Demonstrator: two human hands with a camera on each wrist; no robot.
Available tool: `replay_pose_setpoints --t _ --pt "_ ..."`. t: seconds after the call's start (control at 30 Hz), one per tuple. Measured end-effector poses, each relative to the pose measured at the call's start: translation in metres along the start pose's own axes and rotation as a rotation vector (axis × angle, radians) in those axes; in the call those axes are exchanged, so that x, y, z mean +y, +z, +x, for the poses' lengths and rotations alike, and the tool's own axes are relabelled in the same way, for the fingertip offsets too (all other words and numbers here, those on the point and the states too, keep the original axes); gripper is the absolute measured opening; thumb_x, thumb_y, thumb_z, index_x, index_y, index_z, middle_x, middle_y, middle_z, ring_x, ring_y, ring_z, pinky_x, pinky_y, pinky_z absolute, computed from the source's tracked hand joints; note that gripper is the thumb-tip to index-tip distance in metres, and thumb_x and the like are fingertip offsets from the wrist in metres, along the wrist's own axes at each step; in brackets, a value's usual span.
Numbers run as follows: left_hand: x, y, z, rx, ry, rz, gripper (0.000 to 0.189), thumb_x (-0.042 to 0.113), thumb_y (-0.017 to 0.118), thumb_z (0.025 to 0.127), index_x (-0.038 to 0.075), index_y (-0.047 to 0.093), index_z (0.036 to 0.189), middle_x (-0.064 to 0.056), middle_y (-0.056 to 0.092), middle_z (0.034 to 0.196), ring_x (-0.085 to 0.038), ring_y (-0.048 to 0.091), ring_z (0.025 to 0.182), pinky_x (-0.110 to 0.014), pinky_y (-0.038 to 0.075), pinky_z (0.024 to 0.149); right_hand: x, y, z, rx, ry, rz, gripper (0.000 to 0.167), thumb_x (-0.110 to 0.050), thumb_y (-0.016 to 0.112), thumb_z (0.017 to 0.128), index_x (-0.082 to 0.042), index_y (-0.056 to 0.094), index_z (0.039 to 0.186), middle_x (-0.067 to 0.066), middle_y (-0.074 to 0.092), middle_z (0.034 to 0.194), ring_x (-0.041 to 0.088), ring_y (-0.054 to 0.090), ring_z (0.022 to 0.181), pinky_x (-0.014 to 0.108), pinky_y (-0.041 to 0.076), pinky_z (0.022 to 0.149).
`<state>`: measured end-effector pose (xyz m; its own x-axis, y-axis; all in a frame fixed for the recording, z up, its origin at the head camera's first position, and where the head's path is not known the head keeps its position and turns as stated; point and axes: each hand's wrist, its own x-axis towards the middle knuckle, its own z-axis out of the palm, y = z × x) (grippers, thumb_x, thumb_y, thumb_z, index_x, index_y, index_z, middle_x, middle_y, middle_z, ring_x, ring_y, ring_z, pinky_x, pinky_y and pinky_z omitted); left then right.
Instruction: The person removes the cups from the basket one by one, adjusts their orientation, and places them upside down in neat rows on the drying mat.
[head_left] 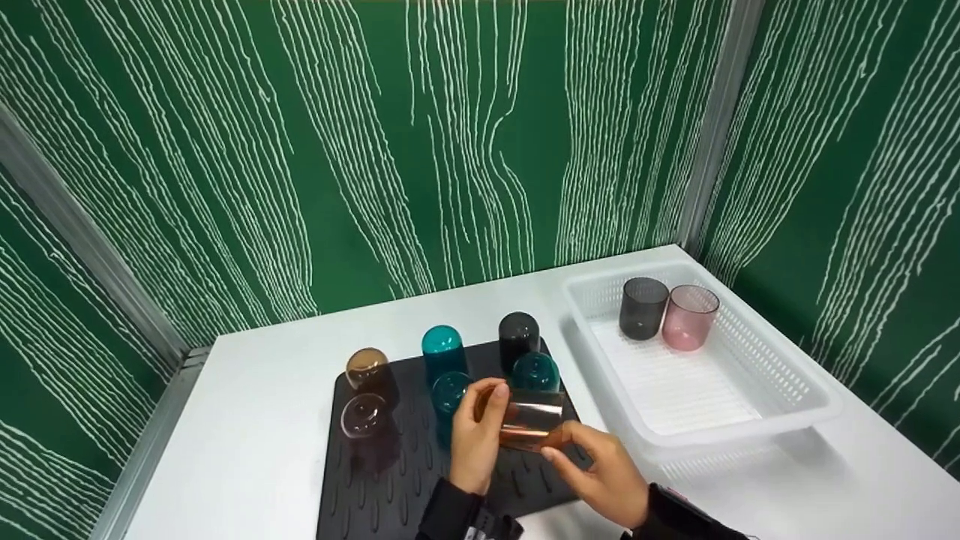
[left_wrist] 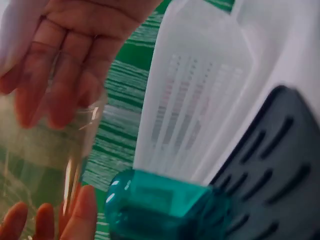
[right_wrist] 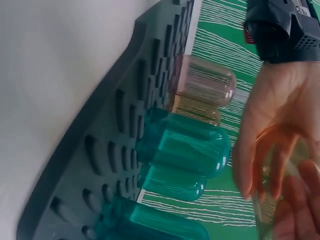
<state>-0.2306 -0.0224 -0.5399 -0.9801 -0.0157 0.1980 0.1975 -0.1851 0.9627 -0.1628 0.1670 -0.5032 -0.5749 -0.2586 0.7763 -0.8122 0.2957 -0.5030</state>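
An amber glass cup (head_left: 531, 420) lies sideways in the air above the black ridged mat (head_left: 409, 465). My left hand (head_left: 477, 439) grips its left end, thumb toward me. At the other end my right hand (head_left: 604, 472) pinches the cup between thumb and fingers. In the left wrist view, the left fingers show through the transparent cup wall (left_wrist: 45, 160). Just beyond the hands, a teal cup (head_left: 535, 371) and another teal cup (head_left: 450, 390) stand upside down on the mat.
More upturned cups share the mat: brown (head_left: 367, 367), pale mauve (head_left: 364, 416), teal (head_left: 443, 349) and black (head_left: 518, 337). To the right, a white perforated basket (head_left: 660, 442) holds a grey cup (head_left: 643, 309) and a pink cup (head_left: 690, 319). Green patterned walls (head_left: 360, 150) enclose the white table (head_left: 247, 405).
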Motion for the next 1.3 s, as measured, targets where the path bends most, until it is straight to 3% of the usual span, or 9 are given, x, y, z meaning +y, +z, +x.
replay_pose_setpoints --t 0.07,0.27,0.3,0.47,0.57,0.8,0.97,1.17,1.3 --pt "0.009 -0.006 -0.003 0.002 0.006 0.105 0.035 0.035 0.071 0.113 0.010 0.068 0.138 -0.003 0.074 0.127 -0.017 0.072 0.110 -0.031 0.065 0.092 0.002 0.000 -0.001 -0.045 -0.004 0.002 0.025 0.011 0.084 0.091 -0.009 0.075 0.104 0.009 0.079 0.093 0.011 0.076 0.089 0.024 0.058 0.079" --pt "0.094 -0.002 -0.036 -0.037 -0.002 0.338 0.034 0.023 0.070 0.112 0.001 0.064 0.138 -0.014 0.071 0.129 -0.015 0.064 0.111 -0.024 0.058 0.094 0.008 -0.005 -0.003 -0.189 0.039 -0.059 0.020 -0.010 0.091 0.094 -0.013 0.076 0.107 0.005 0.077 0.097 0.014 0.072 0.092 0.033 0.060 0.077" --pt "0.099 -0.003 -0.038 -0.041 0.011 0.367 0.035 0.024 0.071 0.112 0.001 0.064 0.138 -0.013 0.071 0.129 -0.014 0.064 0.111 -0.023 0.056 0.094 0.008 -0.007 -0.002 -0.222 0.060 -0.074 0.020 -0.014 0.091 0.095 -0.013 0.076 0.109 0.005 0.077 0.099 0.015 0.072 0.093 0.033 0.060 0.078" --pt "0.111 -0.018 -0.042 -0.054 0.084 0.520 0.038 0.027 0.077 0.109 0.003 0.068 0.137 -0.016 0.069 0.131 -0.019 0.067 0.113 -0.025 0.059 0.092 0.009 -0.016 0.006 -0.409 0.194 -0.176 0.025 -0.032 0.081 0.106 -0.012 0.075 0.121 0.005 0.078 0.115 0.024 0.073 0.108 0.040 0.061 0.092" --pt "0.119 -0.031 -0.047 -0.057 0.128 0.651 0.041 0.031 0.080 0.107 0.004 0.069 0.136 -0.017 0.069 0.133 -0.025 0.069 0.116 -0.029 0.063 0.092 0.012 -0.019 0.005 -0.471 0.257 -0.261 0.032 -0.034 0.076 0.109 -0.011 0.073 0.129 0.007 0.078 0.127 0.028 0.074 0.119 0.045 0.061 0.102" --pt "0.126 -0.068 -0.057 -0.070 0.215 0.994 0.045 0.039 0.085 0.101 0.008 0.073 0.130 -0.010 0.071 0.129 -0.028 0.072 0.118 -0.052 0.065 0.101 0.035 -0.023 -0.013 -0.612 0.292 -0.390 0.059 -0.045 0.073 0.109 -0.003 0.065 0.150 0.029 0.065 0.154 0.055 0.064 0.141 0.067 0.056 0.111" --pt "0.119 -0.096 -0.061 -0.062 0.157 1.169 0.046 0.039 0.090 0.097 0.009 0.073 0.127 -0.011 0.071 0.126 -0.032 0.070 0.114 -0.057 0.063 0.098 0.054 -0.027 -0.025 -0.707 0.253 -0.413 0.069 -0.049 0.071 0.110 0.000 0.059 0.157 0.039 0.056 0.161 0.069 0.056 0.143 0.072 0.054 0.109" --pt "0.111 -0.120 -0.066 -0.061 0.060 1.299 0.049 0.037 0.093 0.093 0.008 0.074 0.128 -0.012 0.070 0.125 -0.033 0.068 0.111 -0.058 0.063 0.096 0.046 -0.031 -0.018 -0.854 0.394 -0.411 0.073 -0.043 0.075 0.107 -0.002 0.054 0.164 0.040 0.046 0.169 0.067 0.047 0.152 0.072 0.051 0.115" --pt "0.108 -0.128 -0.065 -0.059 0.031 1.342 0.049 0.037 0.093 0.093 0.008 0.074 0.127 -0.012 0.069 0.125 -0.031 0.066 0.108 -0.056 0.063 0.093 0.041 -0.030 -0.018 -0.898 0.426 -0.429 0.074 -0.040 0.077 0.105 -0.002 0.054 0.164 0.041 0.046 0.169 0.068 0.045 0.153 0.069 0.054 0.112"
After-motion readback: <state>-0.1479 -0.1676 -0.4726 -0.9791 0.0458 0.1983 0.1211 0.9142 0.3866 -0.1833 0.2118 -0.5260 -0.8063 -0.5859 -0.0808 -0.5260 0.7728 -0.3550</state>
